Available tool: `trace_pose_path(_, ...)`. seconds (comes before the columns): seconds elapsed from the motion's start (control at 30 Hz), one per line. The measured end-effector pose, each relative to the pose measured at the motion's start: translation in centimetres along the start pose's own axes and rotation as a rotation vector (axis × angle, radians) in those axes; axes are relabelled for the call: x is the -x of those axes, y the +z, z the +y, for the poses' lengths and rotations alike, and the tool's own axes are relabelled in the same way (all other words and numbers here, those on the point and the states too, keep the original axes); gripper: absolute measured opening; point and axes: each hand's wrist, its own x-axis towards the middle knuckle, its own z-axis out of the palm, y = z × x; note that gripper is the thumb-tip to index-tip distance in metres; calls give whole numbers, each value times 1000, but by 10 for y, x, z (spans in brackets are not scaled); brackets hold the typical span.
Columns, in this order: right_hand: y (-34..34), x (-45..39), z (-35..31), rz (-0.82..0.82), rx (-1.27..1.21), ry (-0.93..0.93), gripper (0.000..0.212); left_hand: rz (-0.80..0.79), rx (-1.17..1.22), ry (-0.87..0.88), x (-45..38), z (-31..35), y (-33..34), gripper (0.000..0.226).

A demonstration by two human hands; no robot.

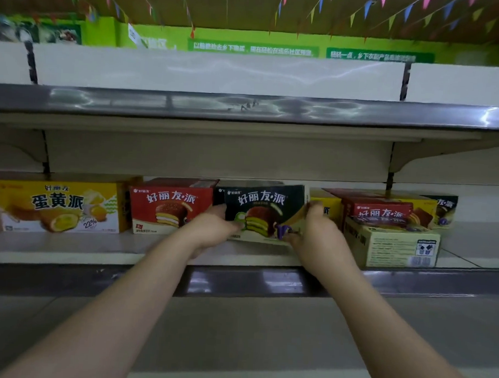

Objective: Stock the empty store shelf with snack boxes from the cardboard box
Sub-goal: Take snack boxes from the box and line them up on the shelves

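On the shelf [68,248], both hands apparently grip the dark snack box [263,211].

The yellow egg-yolk pie box [60,206] runs off the left edge, its left end cut away; a second dark box [220,194] hides almost wholly behind the dark green pie box [266,211]; the left hand [212,230] and right hand [316,231] cover that box's lower corners, their fingertips out of sight behind it; the small yellow box [326,209] shows only a sliver; print on the beige carton [391,248] is too blurred to read; both forearms leave the frame below.
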Motion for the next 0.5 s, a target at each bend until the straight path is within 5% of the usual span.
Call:
trace_pose_path(0.2,13,-12,-4,-109,101,87,70,185,-321,46,-8,-7,13,76)
trace_pose_path(0.5,19,-54,-25,-333,282,248,70,174,-255,-56,-9,-6,8,83)
